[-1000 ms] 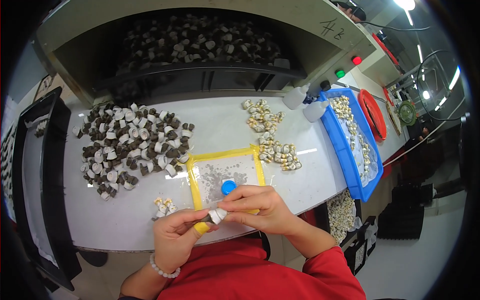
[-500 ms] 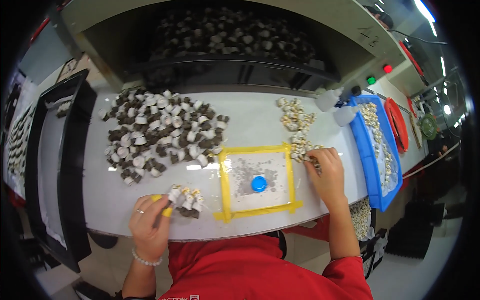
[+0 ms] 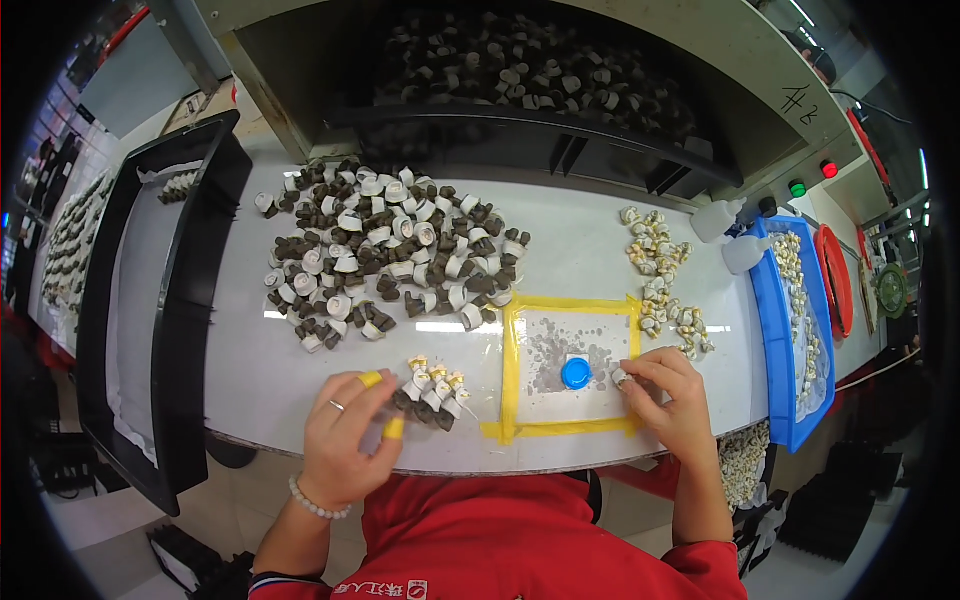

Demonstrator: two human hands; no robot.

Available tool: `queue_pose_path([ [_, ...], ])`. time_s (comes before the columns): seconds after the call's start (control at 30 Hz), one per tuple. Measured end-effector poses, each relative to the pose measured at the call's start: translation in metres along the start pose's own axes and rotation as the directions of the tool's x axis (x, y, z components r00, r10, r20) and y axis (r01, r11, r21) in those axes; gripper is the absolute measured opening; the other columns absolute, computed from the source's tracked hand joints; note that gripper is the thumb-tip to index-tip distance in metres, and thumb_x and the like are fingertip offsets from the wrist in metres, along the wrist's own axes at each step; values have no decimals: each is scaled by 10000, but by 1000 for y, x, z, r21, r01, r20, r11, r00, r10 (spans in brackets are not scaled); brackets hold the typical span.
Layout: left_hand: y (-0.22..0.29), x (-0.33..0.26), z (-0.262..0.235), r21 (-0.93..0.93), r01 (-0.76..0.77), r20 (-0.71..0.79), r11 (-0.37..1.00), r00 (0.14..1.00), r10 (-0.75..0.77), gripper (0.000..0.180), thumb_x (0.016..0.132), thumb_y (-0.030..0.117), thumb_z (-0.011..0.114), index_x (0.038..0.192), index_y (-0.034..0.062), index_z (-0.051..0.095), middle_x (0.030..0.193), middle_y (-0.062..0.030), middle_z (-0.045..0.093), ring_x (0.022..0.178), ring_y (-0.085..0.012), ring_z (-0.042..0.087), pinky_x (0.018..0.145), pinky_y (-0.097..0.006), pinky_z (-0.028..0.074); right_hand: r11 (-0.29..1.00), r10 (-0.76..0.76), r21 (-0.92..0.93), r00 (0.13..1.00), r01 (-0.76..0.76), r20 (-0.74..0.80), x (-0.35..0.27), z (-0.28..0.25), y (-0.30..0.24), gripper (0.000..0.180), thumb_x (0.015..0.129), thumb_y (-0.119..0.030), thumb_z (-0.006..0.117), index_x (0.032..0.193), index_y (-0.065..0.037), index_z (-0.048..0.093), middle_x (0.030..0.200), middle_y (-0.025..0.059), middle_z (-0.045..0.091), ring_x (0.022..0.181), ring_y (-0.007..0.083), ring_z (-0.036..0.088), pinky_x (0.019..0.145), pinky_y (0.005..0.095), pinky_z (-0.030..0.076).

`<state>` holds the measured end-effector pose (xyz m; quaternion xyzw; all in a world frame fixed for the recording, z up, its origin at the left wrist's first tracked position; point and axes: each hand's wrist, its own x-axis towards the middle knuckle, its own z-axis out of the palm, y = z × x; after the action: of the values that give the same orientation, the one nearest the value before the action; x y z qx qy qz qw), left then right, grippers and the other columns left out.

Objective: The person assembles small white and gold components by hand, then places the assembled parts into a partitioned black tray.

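Observation:
My right hand point(image 3: 676, 402) pinches a small white figurine head point(image 3: 620, 377) between thumb and fingers, just right of a round blue cap point(image 3: 576, 373). This cap sits on a spotted sheet point(image 3: 560, 345) framed with yellow tape point(image 3: 512, 370). My left hand point(image 3: 345, 435), with yellow wraps on thumb and index finger, is open beside a short row of assembled figurines point(image 3: 433, 390). They have white bodies, dark bases and yellow-marked heads. No object shows between the left fingers. Small white-and-yellow heads point(image 3: 655, 250) lie loose beyond my right hand.
Dark-and-white figurine bodies point(image 3: 390, 240) are heaped at the back left, with more inside the dark recess point(image 3: 540, 70). A black tray point(image 3: 190, 310) stands left. On the right are a blue tray point(image 3: 765, 340), white bottles point(image 3: 715, 220) and a red round lid point(image 3: 832, 280).
My right hand has left the small heads and come nearer the blue cap, now pinching one head. My left hand stays by the assembled row, fingers apart. The whole view has shifted.

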<state>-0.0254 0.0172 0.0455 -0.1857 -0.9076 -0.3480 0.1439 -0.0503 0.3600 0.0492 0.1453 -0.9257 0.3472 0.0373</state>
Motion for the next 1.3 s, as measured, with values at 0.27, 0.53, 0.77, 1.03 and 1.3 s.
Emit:
queue_pose_path([
  [0.27, -18, 38, 9, 255, 107, -14, 961, 994, -107, 353, 733, 0, 648, 1081, -32, 594, 1013, -168, 532, 875, -334, 553, 753, -402, 469, 951, -164, -264, 986, 159, 4, 0, 0, -5, 286, 677, -70, 725, 953, -35, 664, 818, 78, 587, 738, 247, 569, 651, 366, 454],
  [0.53, -19, 49, 11, 323, 2, 109, 946, 993, -39, 282, 676, -60, 604, 946, -14, 536, 991, -177, 507, 891, -359, 517, 763, -433, 446, 958, -171, -239, 985, 158, -33, 6, 5, -3, 297, 649, -37, 710, 936, -26, 636, 811, 77, 598, 740, 258, 569, 659, 354, 476],
  [0.77, -14, 43, 0, -207, 228, -16, 951, 971, -237, 266, 741, -63, 634, 977, -24, 520, 944, -143, 602, 845, -255, 611, 731, -332, 491, 961, -220, -180, 975, 209, -45, 16, 4, -7, 254, 639, -14, 701, 888, -43, 663, 805, 74, 598, 725, 247, 574, 630, 343, 482],
  [1.03, 7, 16, 12, -929, 364, 304, 73, 859, -413, 272, 808, -70, 632, 1063, -23, 549, 1001, -195, 629, 793, -223, 659, 692, -299, 565, 885, -382, -243, 917, 398, 111, 32, 12, -26, 217, 665, -55, 680, 882, -48, 671, 798, 46, 573, 729, 207, 555, 641, 330, 465],
  [1.3, 35, 17, 31, -896, 415, 443, -158, 811, -381, 301, 796, -104, 621, 1074, -23, 538, 1034, -206, 627, 865, -258, 667, 726, -332, 567, 915, -354, -162, 928, 370, 116, 35, 14, -24, 272, 648, -7, 696, 918, -41, 687, 816, 57, 602, 729, 211, 573, 621, 321, 483],
])
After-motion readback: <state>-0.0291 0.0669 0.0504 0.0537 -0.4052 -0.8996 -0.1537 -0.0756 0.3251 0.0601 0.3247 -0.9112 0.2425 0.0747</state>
